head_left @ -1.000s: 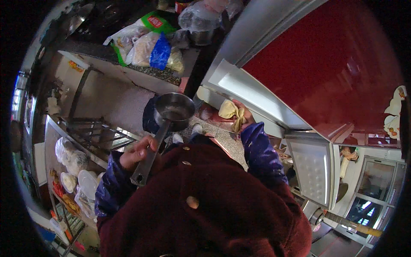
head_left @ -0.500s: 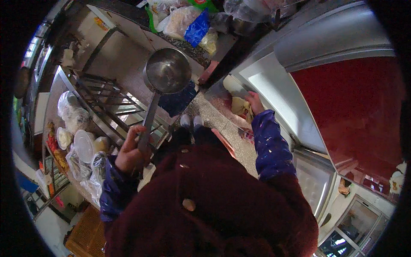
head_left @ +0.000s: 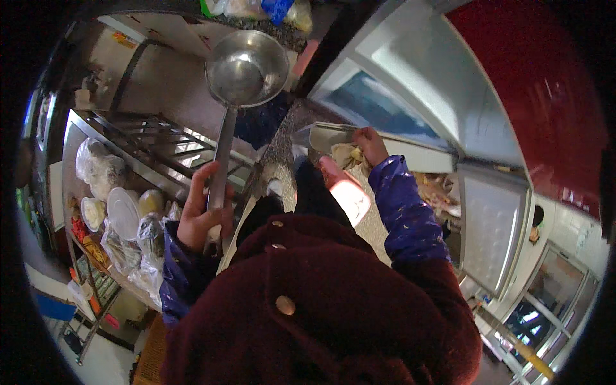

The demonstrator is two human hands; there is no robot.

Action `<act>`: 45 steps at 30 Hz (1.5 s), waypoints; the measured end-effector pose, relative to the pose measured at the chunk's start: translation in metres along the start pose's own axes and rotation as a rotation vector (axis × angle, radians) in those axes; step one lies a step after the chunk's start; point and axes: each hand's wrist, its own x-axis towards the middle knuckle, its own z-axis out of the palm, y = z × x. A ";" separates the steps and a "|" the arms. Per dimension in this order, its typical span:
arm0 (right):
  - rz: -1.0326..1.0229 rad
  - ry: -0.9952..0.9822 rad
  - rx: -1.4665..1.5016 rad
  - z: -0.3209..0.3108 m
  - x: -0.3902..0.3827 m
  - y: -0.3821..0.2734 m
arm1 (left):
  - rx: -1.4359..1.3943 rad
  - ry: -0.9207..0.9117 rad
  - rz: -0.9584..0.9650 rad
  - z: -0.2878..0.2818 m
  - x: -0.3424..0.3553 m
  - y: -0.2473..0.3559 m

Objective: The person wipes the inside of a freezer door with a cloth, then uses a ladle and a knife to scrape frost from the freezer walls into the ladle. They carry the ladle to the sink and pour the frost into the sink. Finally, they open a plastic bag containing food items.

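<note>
My left hand (head_left: 204,217) is closed around the long flat handle of a metal dipper (head_left: 247,69). Its round, deep bowl points away from me and looks bare inside. On the right, my right hand (head_left: 372,147) is closed at the top edge of a refrigerator door (head_left: 410,151), which stands ajar. Beside those fingers is a crumpled yellowish cloth or bag (head_left: 346,155); whether the hand also grips it, I cannot tell. Behind the door edge a bluish, pale interior (head_left: 372,99) shows.
To the left is a metal-edged table (head_left: 80,125) with plastic bags (head_left: 119,247) and a lidded round tub (head_left: 125,212). A metal rack (head_left: 160,138) stands beside it. Further bags (head_left: 276,9) lie on the far counter. A large red panel (head_left: 532,77) rises at right.
The refrigerator door has swung further open, baring more of the interior. My right hand moved slightly left with it. The dipper is higher in view, and my feet have shifted.
</note>
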 end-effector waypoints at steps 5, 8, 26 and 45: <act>0.082 -0.014 0.176 0.014 -0.051 0.021 | 0.093 -0.086 -0.035 -0.020 -0.024 -0.005; 0.139 -0.074 0.083 0.014 -0.097 0.029 | 0.100 -0.127 -0.049 -0.029 -0.037 -0.014; 0.394 -0.125 -0.266 -0.044 -0.311 0.148 | 0.156 -0.213 -0.314 0.010 -0.044 -0.036; 0.595 -0.354 0.215 -0.109 -0.307 0.136 | 0.111 -0.359 -0.545 0.065 0.069 -0.098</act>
